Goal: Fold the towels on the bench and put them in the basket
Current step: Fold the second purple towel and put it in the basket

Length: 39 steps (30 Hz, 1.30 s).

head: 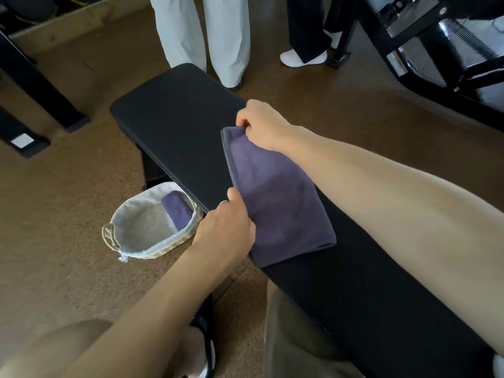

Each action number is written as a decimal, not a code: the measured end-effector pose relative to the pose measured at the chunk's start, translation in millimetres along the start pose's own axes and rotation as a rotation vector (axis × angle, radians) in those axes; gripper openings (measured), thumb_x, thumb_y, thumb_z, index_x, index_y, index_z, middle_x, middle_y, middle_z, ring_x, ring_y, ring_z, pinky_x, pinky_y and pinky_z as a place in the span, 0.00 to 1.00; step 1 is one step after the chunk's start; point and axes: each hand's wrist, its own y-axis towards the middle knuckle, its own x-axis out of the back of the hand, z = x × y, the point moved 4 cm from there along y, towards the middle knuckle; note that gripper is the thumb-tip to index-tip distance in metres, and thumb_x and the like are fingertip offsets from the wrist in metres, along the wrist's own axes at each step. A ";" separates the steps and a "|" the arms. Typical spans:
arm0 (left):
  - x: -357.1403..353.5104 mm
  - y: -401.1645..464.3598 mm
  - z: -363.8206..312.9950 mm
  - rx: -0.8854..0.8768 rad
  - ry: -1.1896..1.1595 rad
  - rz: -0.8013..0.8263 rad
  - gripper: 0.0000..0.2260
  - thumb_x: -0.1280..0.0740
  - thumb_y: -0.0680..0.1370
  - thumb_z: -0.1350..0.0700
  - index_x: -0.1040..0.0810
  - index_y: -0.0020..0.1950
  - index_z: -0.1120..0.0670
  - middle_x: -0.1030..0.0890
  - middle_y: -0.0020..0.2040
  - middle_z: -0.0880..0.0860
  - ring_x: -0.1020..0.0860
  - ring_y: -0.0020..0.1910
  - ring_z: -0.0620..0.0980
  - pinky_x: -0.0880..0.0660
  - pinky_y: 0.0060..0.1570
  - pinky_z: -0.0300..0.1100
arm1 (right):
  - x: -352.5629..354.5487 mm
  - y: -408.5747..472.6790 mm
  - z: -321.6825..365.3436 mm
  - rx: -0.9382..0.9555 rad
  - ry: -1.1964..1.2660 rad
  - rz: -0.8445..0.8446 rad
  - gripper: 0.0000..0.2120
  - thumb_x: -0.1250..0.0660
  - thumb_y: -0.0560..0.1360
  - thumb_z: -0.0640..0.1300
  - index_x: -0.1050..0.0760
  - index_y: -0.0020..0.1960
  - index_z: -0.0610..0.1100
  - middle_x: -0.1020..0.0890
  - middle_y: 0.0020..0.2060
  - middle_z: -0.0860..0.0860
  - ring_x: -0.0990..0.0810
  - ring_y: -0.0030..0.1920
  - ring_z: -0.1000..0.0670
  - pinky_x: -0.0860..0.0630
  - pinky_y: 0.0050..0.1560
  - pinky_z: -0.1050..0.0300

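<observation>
On the bench (174, 115), the purple towel (275, 197) lies folded toward its right edge, the right hand (263, 126) pinching its far corner and the left hand (227, 227) gripping its near-left edge, likely aligning layers before another fold, while the basket (131, 241) waits on the floor beside the bench's left edge, one folded towel (177, 211) inside.
</observation>
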 end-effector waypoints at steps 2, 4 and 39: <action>0.6 -0.8 -0.8 0.000 -0.007 0.007 0.10 0.40 0.81 0.57 0.43 0.51 0.56 0.30 0.43 0.54 0.19 0.51 0.64 0.30 0.42 0.49 | -5.2 -2.4 10.3 0.051 -0.059 -0.026 0.15 0.32 0.80 0.44 0.23 0.66 0.53 0.23 0.64 0.49 0.20 0.59 0.44 0.21 0.63 0.46; 0.5 -2.4 -1.4 0.020 -0.030 0.016 0.10 0.40 0.82 0.57 0.43 0.51 0.55 0.30 0.44 0.54 0.19 0.51 0.65 0.31 0.41 0.49 | -3.0 -15.7 10.6 0.043 -0.085 -0.111 0.22 0.32 0.80 0.47 0.29 0.73 0.53 0.27 0.72 0.48 0.26 0.69 0.45 0.26 0.69 0.48; -17.3 -21.2 -22.8 -0.341 0.372 -0.179 0.26 0.45 0.84 0.48 0.41 0.82 0.54 0.40 0.81 0.61 0.36 0.77 0.61 0.39 0.75 0.55 | -28.8 -234.8 7.7 -0.054 -0.243 -0.229 0.29 0.41 0.82 0.47 0.41 0.80 0.41 0.33 0.76 0.41 0.35 0.77 0.40 0.36 0.75 0.42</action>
